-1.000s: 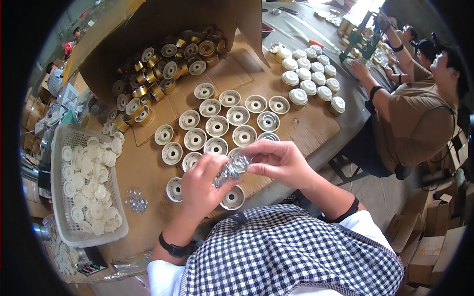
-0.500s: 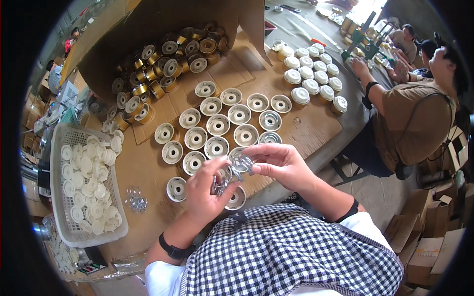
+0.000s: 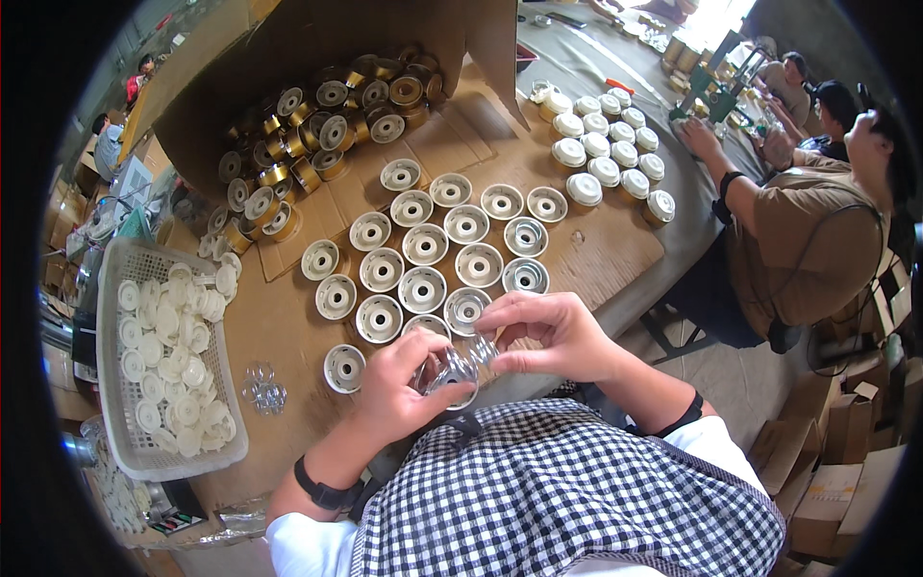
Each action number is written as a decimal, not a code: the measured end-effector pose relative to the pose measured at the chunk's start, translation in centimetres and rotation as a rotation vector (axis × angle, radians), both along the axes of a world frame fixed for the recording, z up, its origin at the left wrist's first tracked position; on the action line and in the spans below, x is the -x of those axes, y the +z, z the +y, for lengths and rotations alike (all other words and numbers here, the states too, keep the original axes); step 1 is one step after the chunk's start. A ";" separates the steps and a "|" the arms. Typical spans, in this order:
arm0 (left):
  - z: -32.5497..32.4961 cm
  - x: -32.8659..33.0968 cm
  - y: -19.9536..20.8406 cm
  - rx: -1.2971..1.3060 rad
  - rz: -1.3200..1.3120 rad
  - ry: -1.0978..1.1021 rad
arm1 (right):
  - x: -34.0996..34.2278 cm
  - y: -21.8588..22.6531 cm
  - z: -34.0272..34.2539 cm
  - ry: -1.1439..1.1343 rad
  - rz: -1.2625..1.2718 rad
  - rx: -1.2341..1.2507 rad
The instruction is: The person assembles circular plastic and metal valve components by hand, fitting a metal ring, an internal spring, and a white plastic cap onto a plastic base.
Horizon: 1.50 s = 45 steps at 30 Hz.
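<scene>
My left hand [image 3: 392, 383] is closed around a bunch of shiny metal coil springs [image 3: 452, 366]. At the bunch's right end, my right hand [image 3: 553, 332] pinches a spring [image 3: 484, 350] between thumb and fingers; whether it is apart from the others I cannot tell. Beneath and beyond my hands stand rows of round, white-lined cups [image 3: 424, 244], each with a hole in its middle. Rings of spring wire show inside a few right-hand cups, such as the near cup [image 3: 467, 310]. The nearest cups are partly hidden by my hands.
On the left, a white basket [image 3: 108, 385] holds pale plastic discs, beside loose springs [image 3: 264, 388]. Gold-sided cups [image 3: 332, 135] heap up in a cardboard box [image 3: 288, 38] behind. White-capped pieces [image 3: 604, 169] stand far right, near a co-worker [image 3: 808, 240] and a green press [image 3: 713, 91].
Both hands have shifted slightly down, and the right hand's fingers have curled more. A near cup with a spring in it, mostly covered before, now shows. The co-worker's arm has moved a little.
</scene>
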<state>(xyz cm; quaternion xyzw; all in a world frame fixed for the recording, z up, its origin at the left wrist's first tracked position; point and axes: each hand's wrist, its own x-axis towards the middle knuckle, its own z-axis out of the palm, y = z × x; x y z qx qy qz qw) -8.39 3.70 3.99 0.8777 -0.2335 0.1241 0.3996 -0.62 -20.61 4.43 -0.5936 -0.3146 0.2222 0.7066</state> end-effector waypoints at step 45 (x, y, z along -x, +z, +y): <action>-0.6 -2.9 0.5 0.933 0.410 -0.008 | -2.1 -0.9 5.2 -0.327 -0.111 0.062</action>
